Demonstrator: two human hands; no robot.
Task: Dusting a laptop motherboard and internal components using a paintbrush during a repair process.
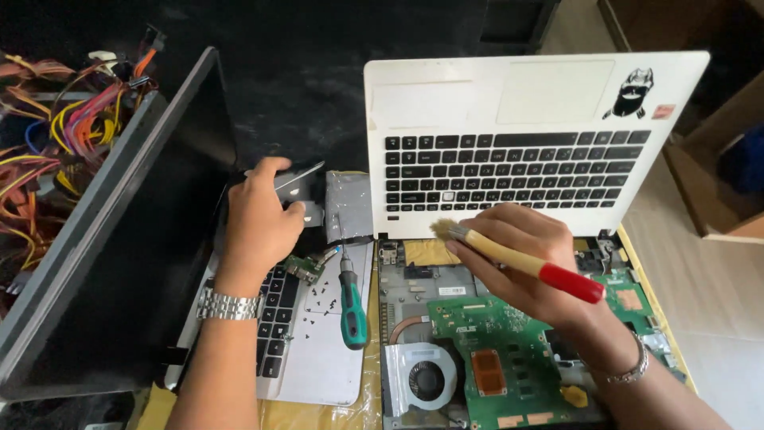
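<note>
Head view, looking down on a cluttered worktop (pixel 720 318). The right hand (pixel 525 255) is closed around a paintbrush (pixel 517 259), fingers wrapped over the pale wooden shaft. The brush's long axis runs diagonally: bristles point far-left, toward the lower edge of the detached white keyboard panel (pixel 541 127), and the red handle end points near-right, clear of the palm. The bristle tip sits just above the exposed laptop chassis, beside the gap between the keyboard panel and the green motherboard (pixel 509 342). The grip lies near the middle of the shaft, so the working end projects to the left of the hand.

The left hand (pixel 259 219) is closed on a thin metal plate (pixel 298 187), thumb above and fingers below, over the far edge of a second, grey laptop (pixel 318 350). The plate's long edge runs left to right, tilted upward at the right.

A green-handled screwdriver (pixel 350 299) lies on the grey laptop's palm rest, between the two hands, axis near-to-far, tip pointing far. It is nearer the left hand. Small loose screws (pixel 318 299) lie just left of it. A cooling fan (pixel 426 378) sits near-left of the motherboard.
</note>
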